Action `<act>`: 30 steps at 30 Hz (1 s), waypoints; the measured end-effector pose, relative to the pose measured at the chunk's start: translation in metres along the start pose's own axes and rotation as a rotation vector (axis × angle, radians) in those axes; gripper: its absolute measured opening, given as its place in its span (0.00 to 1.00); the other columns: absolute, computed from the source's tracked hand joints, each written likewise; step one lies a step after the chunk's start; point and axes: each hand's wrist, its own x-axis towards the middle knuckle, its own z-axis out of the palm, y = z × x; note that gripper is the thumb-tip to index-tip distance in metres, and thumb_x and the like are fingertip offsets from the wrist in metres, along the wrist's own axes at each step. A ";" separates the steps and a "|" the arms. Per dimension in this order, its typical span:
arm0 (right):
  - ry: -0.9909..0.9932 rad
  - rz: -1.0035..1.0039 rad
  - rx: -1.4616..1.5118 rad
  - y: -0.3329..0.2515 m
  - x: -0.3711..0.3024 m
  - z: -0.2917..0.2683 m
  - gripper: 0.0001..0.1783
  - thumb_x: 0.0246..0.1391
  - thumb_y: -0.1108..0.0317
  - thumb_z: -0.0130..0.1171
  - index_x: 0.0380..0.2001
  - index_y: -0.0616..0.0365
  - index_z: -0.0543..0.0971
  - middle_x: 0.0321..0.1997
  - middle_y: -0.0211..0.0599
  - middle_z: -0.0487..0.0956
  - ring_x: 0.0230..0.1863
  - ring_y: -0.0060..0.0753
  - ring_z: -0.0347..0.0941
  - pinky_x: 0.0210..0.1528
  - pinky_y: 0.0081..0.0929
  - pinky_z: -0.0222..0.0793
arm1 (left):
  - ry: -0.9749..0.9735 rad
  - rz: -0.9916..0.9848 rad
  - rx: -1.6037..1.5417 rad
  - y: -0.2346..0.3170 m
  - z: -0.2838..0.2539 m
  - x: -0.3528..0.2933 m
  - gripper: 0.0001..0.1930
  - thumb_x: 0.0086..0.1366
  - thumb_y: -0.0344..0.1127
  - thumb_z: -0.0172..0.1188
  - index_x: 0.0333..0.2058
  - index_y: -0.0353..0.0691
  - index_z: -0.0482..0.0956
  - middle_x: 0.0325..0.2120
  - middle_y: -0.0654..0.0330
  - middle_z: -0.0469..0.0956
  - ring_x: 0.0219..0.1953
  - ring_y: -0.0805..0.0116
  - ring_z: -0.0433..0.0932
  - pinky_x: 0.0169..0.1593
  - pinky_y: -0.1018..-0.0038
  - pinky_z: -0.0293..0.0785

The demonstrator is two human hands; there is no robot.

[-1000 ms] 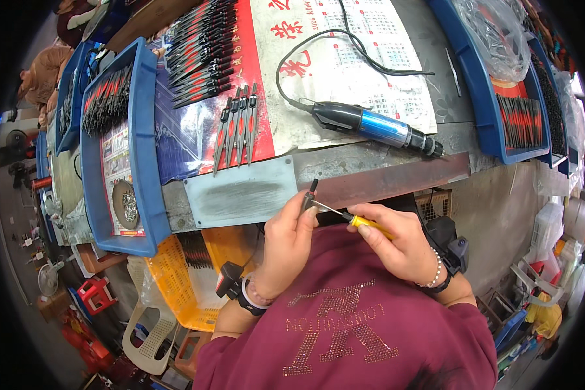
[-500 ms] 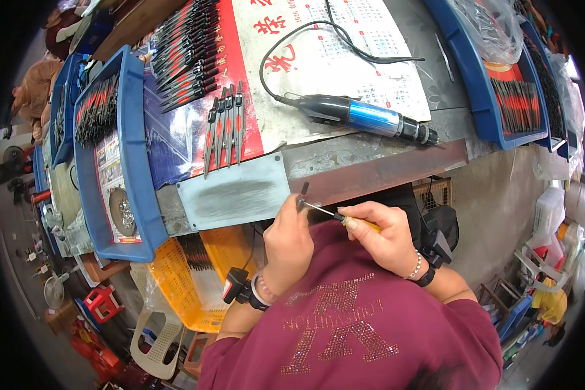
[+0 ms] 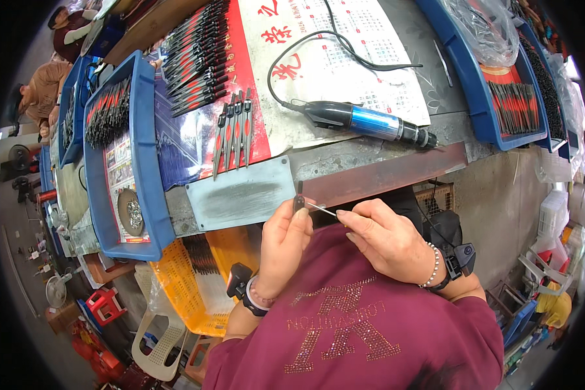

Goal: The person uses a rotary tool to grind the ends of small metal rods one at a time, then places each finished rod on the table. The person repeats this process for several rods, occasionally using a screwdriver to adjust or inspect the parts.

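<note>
My left hand (image 3: 283, 239) is closed near the table's front edge, gripping what looks like a drawing compass by its black head (image 3: 299, 201); the fingers hide the rest. In my closed right hand (image 3: 385, 242) is a screwdriver, its thin metal shaft (image 3: 322, 208) slanting up leftward to the black head. The palm covers the screwdriver's handle. Just beyond my left hand lies a pale metal plate (image 3: 240, 196) with a dark smudge. Behind that plate several red-and-black compasses (image 3: 233, 130) lie side by side, legs pointing toward me.
A blue electric screwdriver (image 3: 374, 123) with a black cable lies on a calendar sheet (image 3: 367, 75). More compasses (image 3: 195, 65) are stacked at the back. Blue trays stand left (image 3: 151, 166) and right (image 3: 460, 68); the left one holds a dish of small metal parts (image 3: 131, 213). A yellow basket (image 3: 175, 276) sits below.
My right hand has rolled over the screwdriver, covering its yellow handle. The black head in my left hand has turned more upright. The whole view has shifted slightly.
</note>
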 end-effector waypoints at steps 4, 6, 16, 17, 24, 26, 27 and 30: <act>0.005 0.003 -0.010 0.003 -0.002 0.004 0.21 0.47 0.82 0.64 0.47 0.65 0.77 0.38 0.45 0.76 0.33 0.40 0.77 0.31 0.29 0.77 | 0.001 -0.018 -0.026 0.003 0.000 0.000 0.11 0.74 0.32 0.47 0.49 0.32 0.72 0.23 0.70 0.67 0.19 0.86 0.58 0.22 0.87 0.53; 0.019 -0.007 -0.011 0.005 -0.002 0.006 0.21 0.47 0.81 0.64 0.47 0.66 0.77 0.38 0.45 0.76 0.33 0.40 0.77 0.31 0.29 0.77 | -0.008 -0.016 -0.026 0.003 -0.001 0.000 0.11 0.74 0.32 0.47 0.49 0.32 0.72 0.23 0.69 0.67 0.19 0.86 0.58 0.22 0.87 0.54; -0.008 0.000 -0.004 0.006 -0.003 0.006 0.20 0.46 0.83 0.60 0.46 0.69 0.76 0.39 0.45 0.74 0.36 0.43 0.77 0.34 0.31 0.76 | 0.020 0.048 0.102 -0.001 0.002 0.000 0.11 0.74 0.32 0.47 0.49 0.32 0.72 0.23 0.70 0.67 0.20 0.87 0.58 0.23 0.87 0.54; 0.004 0.000 -0.006 0.006 -0.003 0.005 0.20 0.46 0.82 0.62 0.46 0.68 0.76 0.38 0.45 0.75 0.35 0.42 0.77 0.33 0.30 0.76 | 0.018 0.048 0.104 -0.001 0.002 0.000 0.11 0.74 0.32 0.47 0.49 0.32 0.72 0.23 0.70 0.67 0.20 0.87 0.58 0.23 0.87 0.54; 0.012 0.007 -0.003 0.004 -0.005 0.004 0.19 0.47 0.81 0.62 0.46 0.67 0.76 0.39 0.45 0.75 0.34 0.42 0.78 0.33 0.30 0.76 | 0.011 0.053 0.127 0.000 0.003 -0.001 0.11 0.74 0.32 0.47 0.50 0.33 0.72 0.22 0.71 0.66 0.20 0.87 0.58 0.24 0.88 0.54; 0.016 0.027 0.020 0.005 -0.006 0.006 0.18 0.48 0.81 0.61 0.46 0.67 0.76 0.39 0.45 0.75 0.35 0.44 0.78 0.33 0.31 0.76 | 0.016 0.062 0.149 0.000 0.003 -0.001 0.11 0.74 0.32 0.47 0.49 0.33 0.72 0.22 0.71 0.66 0.21 0.86 0.58 0.24 0.87 0.54; 0.026 0.046 0.038 0.006 -0.007 0.006 0.18 0.49 0.81 0.60 0.46 0.67 0.76 0.39 0.45 0.76 0.34 0.45 0.78 0.33 0.31 0.76 | 0.022 0.073 0.170 -0.002 0.004 -0.001 0.11 0.74 0.32 0.48 0.49 0.32 0.72 0.22 0.71 0.66 0.21 0.86 0.59 0.25 0.87 0.55; 0.025 0.163 0.189 0.008 -0.008 0.009 0.18 0.49 0.79 0.63 0.46 0.66 0.77 0.33 0.44 0.77 0.31 0.42 0.78 0.32 0.29 0.76 | 0.103 0.255 0.449 -0.009 0.005 0.000 0.11 0.73 0.30 0.49 0.48 0.32 0.73 0.22 0.68 0.69 0.21 0.82 0.64 0.26 0.84 0.61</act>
